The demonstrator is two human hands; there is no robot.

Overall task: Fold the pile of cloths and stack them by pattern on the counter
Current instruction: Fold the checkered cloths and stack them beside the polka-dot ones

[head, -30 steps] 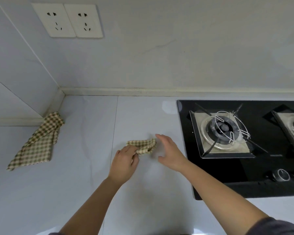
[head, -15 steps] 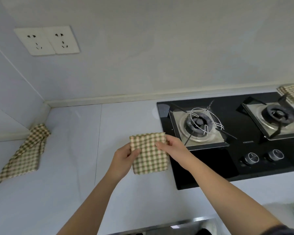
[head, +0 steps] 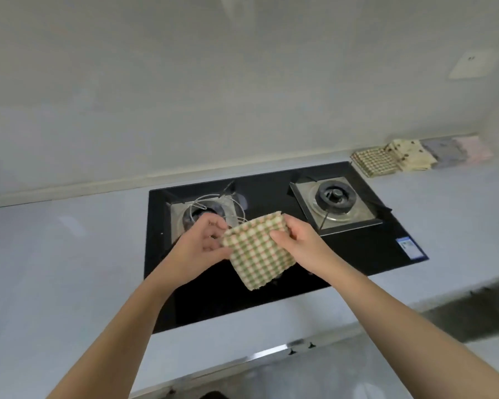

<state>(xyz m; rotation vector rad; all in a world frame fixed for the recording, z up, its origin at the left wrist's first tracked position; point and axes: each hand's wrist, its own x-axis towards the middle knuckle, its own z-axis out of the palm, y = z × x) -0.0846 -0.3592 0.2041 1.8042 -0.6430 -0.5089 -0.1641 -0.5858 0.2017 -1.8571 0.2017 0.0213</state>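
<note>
A folded green-and-cream checked cloth [head: 257, 251] hangs in the air over the black hob. My left hand [head: 202, 249] pinches its left edge and my right hand [head: 297, 240] grips its upper right corner. Far right on the counter, against the wall, lie folded stacks in a row: a checked stack [head: 373, 162], a cream stack with dark dots [head: 412, 156], a grey-blue stack [head: 444, 152] and a pale pink stack [head: 473, 148].
The black glass gas hob [head: 357, 254] has two burners, the left one [head: 208, 211] with a wire ring, the right one [head: 334, 197] bare. The pale counter [head: 69, 254] runs both ways, with its front edge [head: 271, 352] below. A wall plate [head: 470, 63] is upper right.
I lifted the folded checked cloth off the counter and carried it right, over the hob. My view swung right, so the loose checked cloth at the left left the view and the stacks appeared.
</note>
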